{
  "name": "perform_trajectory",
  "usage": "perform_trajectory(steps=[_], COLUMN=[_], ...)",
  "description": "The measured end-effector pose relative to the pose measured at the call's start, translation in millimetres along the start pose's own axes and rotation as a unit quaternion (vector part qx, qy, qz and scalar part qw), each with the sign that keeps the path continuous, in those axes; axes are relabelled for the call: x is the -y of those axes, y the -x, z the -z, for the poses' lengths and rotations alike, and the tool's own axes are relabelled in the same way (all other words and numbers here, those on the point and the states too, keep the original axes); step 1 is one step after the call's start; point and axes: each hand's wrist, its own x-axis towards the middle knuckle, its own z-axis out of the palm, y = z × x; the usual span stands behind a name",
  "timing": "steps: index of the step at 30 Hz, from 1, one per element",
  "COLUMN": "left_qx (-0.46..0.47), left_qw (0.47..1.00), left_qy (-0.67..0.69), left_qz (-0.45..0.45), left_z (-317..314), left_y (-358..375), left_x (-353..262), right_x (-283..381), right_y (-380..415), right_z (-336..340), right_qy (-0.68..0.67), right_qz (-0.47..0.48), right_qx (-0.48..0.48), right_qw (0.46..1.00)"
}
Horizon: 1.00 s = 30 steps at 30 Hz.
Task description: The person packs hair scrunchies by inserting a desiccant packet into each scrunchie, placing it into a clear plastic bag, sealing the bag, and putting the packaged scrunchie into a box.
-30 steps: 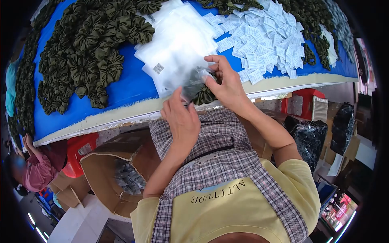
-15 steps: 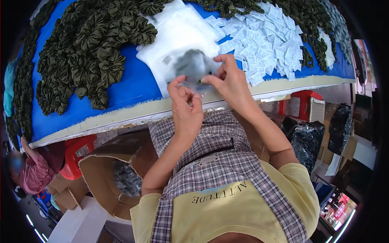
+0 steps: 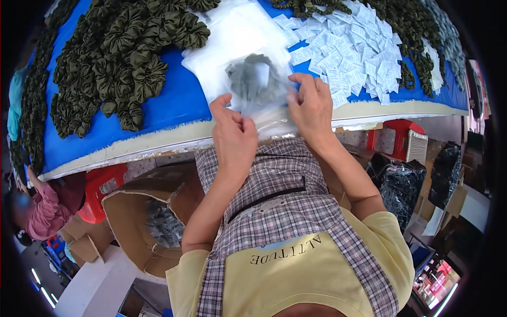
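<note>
A clear plastic bag (image 3: pixel 270 112) lay over the front part of a stack of frosted bags (image 3: pixel 235 29), at the upper centre of the frame, with an olive-green scrunchie (image 3: pixel 244 87) showing through its film. A pale patch showed within the scrunchie's ring, too blurred to name surely. The left hand (image 3: pixel 235 134) was at the bag's lower left, its fingers half curled; whether its fingertips pinched the film could not be told. The right hand (image 3: pixel 312 108) was at the bag's right side, bent at the knuckles, with forefinger and thumb at the edge; there, too, a firm grip could not be told from a light touch.

The step in hand looked like squaring the bag and working its near edge, and it called for a light, even touch from both sides. Thin film probably wrinkled easily, so the two hands were best kept level, drawing the edge straight rather than tugging at one corner. The scrunchie was best left flat and well clear of that edge, since a bunched fold could hold the film apart. Pressing too hard could also have dragged the loose stack beneath. The paper slips (image 3: pixel 351 53) at the upper right sat near the right hand, so its elbow and knuckles needed small movements.
</note>
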Motion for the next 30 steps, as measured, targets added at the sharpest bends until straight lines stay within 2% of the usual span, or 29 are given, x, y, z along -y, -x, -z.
perform_trajectory(steps=[5, 7, 9, 11, 15, 20, 22, 24, 25, 26, 27, 28, 29, 30], left_qx=[-0.032, 0.006, 0.042, 0.045, 0.045, 0.012, -0.008, -0.025, -0.021, -0.018, -0.013, -0.008, -0.004, 0.002], left_qw=[0.998, 0.996, 0.972, 0.97, 0.964, 0.939, 0.944, 0.948, 0.948, 0.95, 0.952, 0.953, 0.955, 0.955], left_qy=[-0.046, 0.078, 0.202, 0.205, 0.216, 0.29, 0.287, 0.285, 0.287, 0.281, 0.275, 0.269, 0.262, 0.265], left_qz=[-0.025, 0.043, 0.109, 0.12, 0.147, 0.184, 0.162, 0.14, 0.14, 0.138, 0.137, 0.137, 0.135, 0.136], left_z=[-3, 1, 4, 5, 8, 2, -2, -6, -6, -5, -4, -1, 1, 4], left_y=[11, 17, 21, 22, 24, 28, 28, 27, 28, 29, 30, 31, 31, 32], left_x=[13, 9, 6, 8, 13, 16, 20, 22, 21, 20, 18, 18, 18, 22], right_x=[-9, -2, 4, 11, 23, 24, 21, 18, 15, 7, -13, -65, -105, -170], right_y=[18, 26, 35, 50, 59, 67, 66, 63, 68, 69, 71, 88, 103, 139], right_z=[1, 15, 27, 27, 9, 3, 8, 16, 41, 74, 101, 131, 176, 241], right_qy=[-0.023, -0.046, -0.068, -0.112, -0.17, -0.077, -0.228, -0.368, -0.43, -0.477, -0.395, -0.376, -0.436, -0.431], right_qz=[-0.037, 0.005, 0.049, 0.101, 0.134, 0.234, 0.144, 0.049, -0.113, -0.273, -0.38, -0.417, -0.44, -0.441], right_qx=[0.031, 0.008, -0.017, 0.015, 0.032, 0.015, 0.008, -0.001, 0.027, 0.039, -0.019, -0.074, -0.089, -0.093], right_qw=[0.999, 0.999, 0.996, 0.988, 0.976, 0.969, 0.963, 0.929, 0.895, 0.834, 0.836, 0.824, 0.78, 0.782])
